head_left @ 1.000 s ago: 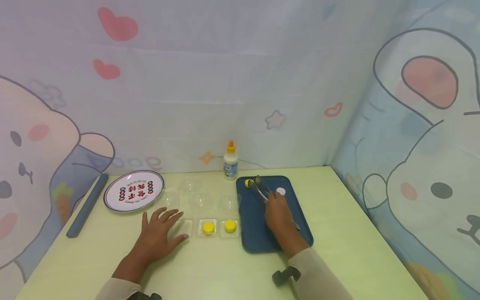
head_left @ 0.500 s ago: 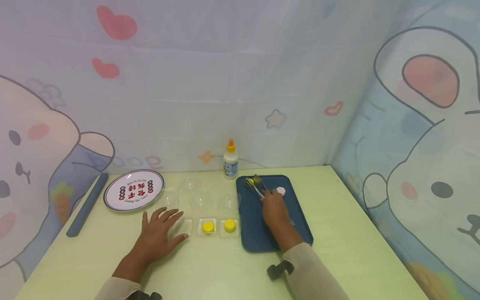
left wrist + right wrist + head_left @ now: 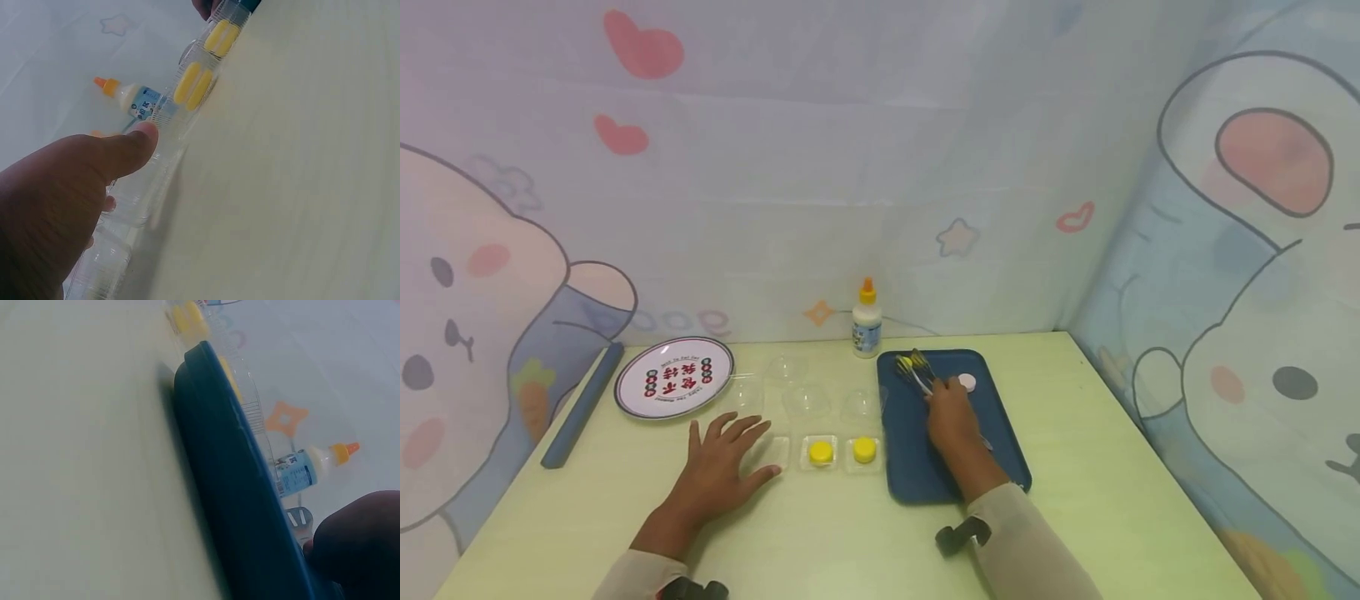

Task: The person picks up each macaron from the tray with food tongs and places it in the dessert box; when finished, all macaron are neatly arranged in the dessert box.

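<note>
Over the blue tray (image 3: 925,467) my right hand (image 3: 953,425) grips metal tongs (image 3: 922,384), whose two slotted ends stand a little apart. A small yellow round piece (image 3: 907,362) lies between those ends; whether they touch it is unclear. In the right wrist view one slotted tong end (image 3: 299,517) shows past the tray's edge. My left hand (image 3: 718,471) is spread on the table, fingers apart, beside a clear plastic box (image 3: 777,452). Two more clear boxes to its right each hold a yellow round piece (image 3: 822,452). A white round piece (image 3: 967,382) lies on the tray.
Several clear plastic lids (image 3: 807,400) stand behind the boxes. A white glue bottle (image 3: 867,325) with an orange tip is at the back by the cloth wall. At the left are a printed plate (image 3: 662,396) and a grey-blue bar (image 3: 582,406).
My right hand has moved slightly left and back, bringing the tong ends to either side of the yellow piece on the tray. My left hand has stayed in place. The head view has shifted slightly.
</note>
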`<state>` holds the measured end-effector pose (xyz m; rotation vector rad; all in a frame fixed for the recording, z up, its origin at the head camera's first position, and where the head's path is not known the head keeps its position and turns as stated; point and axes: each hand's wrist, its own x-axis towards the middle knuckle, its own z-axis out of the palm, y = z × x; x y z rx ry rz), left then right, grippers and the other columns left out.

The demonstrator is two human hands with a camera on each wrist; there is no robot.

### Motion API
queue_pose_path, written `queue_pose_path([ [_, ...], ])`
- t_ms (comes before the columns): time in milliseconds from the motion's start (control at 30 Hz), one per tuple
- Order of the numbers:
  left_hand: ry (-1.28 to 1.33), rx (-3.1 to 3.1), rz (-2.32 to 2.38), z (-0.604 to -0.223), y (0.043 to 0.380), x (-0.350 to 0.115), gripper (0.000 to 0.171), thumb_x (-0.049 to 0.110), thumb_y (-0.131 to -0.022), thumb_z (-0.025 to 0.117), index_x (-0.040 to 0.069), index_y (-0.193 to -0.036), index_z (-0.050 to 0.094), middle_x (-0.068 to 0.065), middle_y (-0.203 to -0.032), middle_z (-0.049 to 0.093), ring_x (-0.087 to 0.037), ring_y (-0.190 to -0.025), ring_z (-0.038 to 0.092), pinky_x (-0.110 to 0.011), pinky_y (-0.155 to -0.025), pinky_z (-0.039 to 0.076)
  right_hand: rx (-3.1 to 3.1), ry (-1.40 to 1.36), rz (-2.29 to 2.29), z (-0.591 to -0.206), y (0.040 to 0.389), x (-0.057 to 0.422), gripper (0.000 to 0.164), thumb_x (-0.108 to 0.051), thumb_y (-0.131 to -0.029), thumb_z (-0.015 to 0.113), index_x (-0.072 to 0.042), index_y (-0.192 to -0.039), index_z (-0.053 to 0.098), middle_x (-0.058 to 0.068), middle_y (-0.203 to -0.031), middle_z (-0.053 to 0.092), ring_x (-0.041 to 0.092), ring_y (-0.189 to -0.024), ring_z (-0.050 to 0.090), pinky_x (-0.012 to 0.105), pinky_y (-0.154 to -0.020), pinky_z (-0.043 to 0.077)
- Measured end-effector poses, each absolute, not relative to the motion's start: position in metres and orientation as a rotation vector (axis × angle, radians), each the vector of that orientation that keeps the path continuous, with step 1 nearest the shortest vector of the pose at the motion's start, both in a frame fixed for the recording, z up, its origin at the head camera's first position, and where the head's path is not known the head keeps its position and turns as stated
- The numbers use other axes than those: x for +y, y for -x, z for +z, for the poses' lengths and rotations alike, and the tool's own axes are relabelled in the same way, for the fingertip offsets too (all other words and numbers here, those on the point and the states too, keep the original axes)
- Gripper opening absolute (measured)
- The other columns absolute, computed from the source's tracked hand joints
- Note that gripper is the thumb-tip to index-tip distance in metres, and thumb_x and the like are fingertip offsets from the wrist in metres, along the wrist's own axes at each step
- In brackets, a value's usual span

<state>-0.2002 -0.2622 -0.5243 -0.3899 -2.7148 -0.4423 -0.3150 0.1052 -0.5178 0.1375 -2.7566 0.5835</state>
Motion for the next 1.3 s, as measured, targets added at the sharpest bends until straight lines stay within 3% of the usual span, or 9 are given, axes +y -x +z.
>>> queue_pose_path([
  [700, 0.380, -2.720, -0.426, -0.526, 0.200, -0.265, 0.069, 0.050, -0.092, 0.083, 0.015, -0.149, 0.066, -0.011, -0.152, 0.066, -0.047, -0.149, 0.049, -0.093, -0.117, 0.021, -2.618, -0.231, 0.490, -0.515, 0.284, 0.117, 0.021, -0.011, -0.105, 0.072, 0.004, -0.119, 0.069, 0.019, -0.107, 0.065, 0.035, -0.087, 0.074, 0.051, -0.068, 0.063],
  [1300, 0.361, -2.733, -0.412, -0.522, 0.199, -0.269, 0.073, 0.053, -0.093, 0.081, 0.015, -0.154, 0.062, -0.012, -0.152, 0.066, -0.046, -0.150, 0.048, -0.093, -0.117, 0.019, -2.516, -0.519, 0.558, -0.508, 0.249, 0.084, 0.036, -0.016, -0.107, 0.071, 0.001, -0.139, 0.069, 0.016, -0.121, 0.069, 0.026, -0.088, 0.075, 0.040, -0.068, 0.064],
])
